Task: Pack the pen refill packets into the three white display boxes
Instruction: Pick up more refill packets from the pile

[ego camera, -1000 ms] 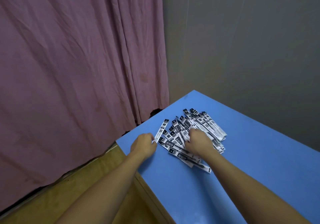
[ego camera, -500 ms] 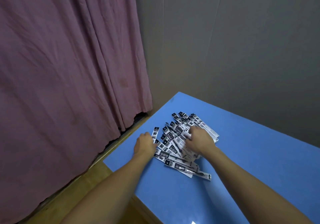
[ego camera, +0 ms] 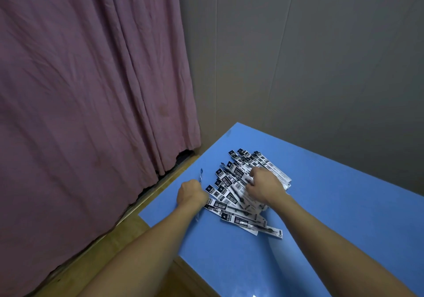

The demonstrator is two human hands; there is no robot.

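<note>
Lifted since a second ago: your left hand [ego camera: 191,193] pinches one packet [ego camera: 200,182] upright, clear of the pile.
Right hand [ego camera: 263,186] curls into the refill packets [ego camera: 238,201] heaped on the blue table [ego camera: 344,228]; no boxes visible, nothing packed yet.

Two bare forearms enter from the bottom of the frame, with no sleeves, watch, bracelet or ring in sight. The left hand [ego camera: 191,194], at centre frame, shows its back and knuckles to the camera. The right hand [ego camera: 266,186], just right of centre, shows its back and a broad wrist. Neither hand is gloved. Fingernails cannot be made out.
</note>
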